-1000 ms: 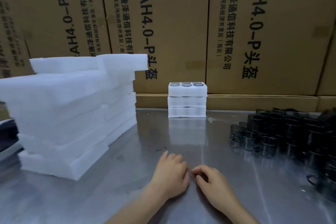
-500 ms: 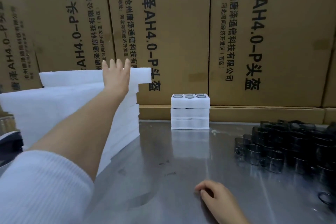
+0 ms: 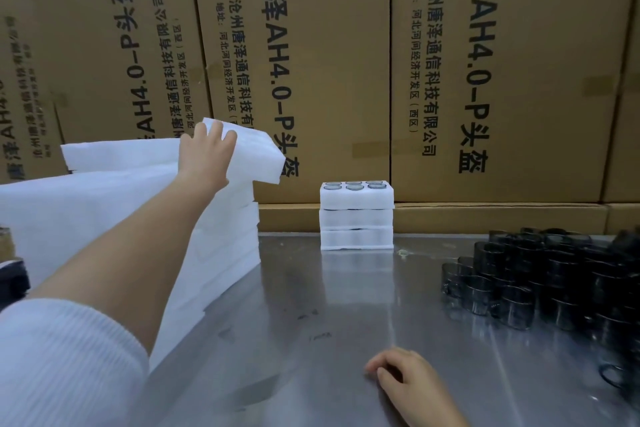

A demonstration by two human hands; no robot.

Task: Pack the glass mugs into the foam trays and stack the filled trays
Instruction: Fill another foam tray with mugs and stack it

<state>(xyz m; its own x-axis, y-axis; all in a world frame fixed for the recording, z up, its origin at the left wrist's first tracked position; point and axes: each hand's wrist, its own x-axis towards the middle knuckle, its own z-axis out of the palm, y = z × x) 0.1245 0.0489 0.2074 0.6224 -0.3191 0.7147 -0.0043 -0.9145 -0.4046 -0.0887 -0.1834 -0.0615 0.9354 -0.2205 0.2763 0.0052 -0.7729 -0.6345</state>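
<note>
My left hand grips a white foam tray at the top of a tall pile of empty foam trays on the left; the tray is tilted with its far edge raised. My right hand rests on the metal table near the front, fingers loosely curled and holding nothing. A stack of three filled foam trays stands at the back centre, mug rims showing in the top one. Several dark glass mugs crowd the right side of the table.
A wall of large brown cardboard boxes with printed text stands right behind the table. A dark object sits at the far left edge behind the foam pile.
My left hand rose from the table to the top of the foam pile and gripped the top tray, which now tilts up. My right hand stayed on the table.
</note>
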